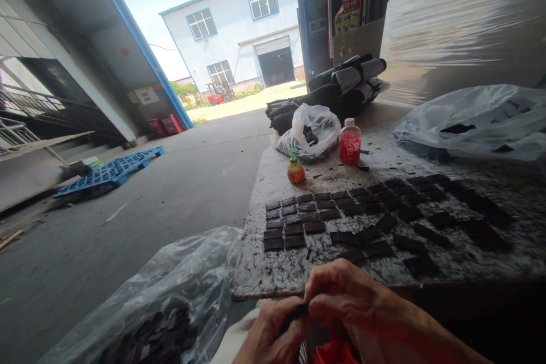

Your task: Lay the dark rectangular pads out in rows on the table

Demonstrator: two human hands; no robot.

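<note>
- My left hand (273, 330) has its fingers closed around a small black piece (294, 316); the fingers of my right hand (341, 296) are pinched on its other end, the two hands touching.
- That piece is just off the near edge of the desk (251, 276), whose pale top is scuffed and streaked with black.
- Ahead of me, flat black strips (273, 234) lie in rows, ridged and rectangular; nearer my right hand, loose strips (409, 243) sit at odd angles, some overlapping.
- Beyond the rows stand a squat, round orange bottle (296, 173) with a green tip and a taller bottle (350, 148) with a red label and whitish cap.
- Behind them slumps a crinkled, translucent bag (315, 136) with dark bits inside, in front of piled black and grey rolls (341, 88).
- Over the far right of the desk spreads a bigger, filmy bag (473, 119).
- To my left, beside the desk, a glossy clear sack (187, 259) holds a heap of black pieces (157, 335).
- Farther off, a slatted blue pallet (113, 173) lies on the smooth grey floor (200, 165).
</note>
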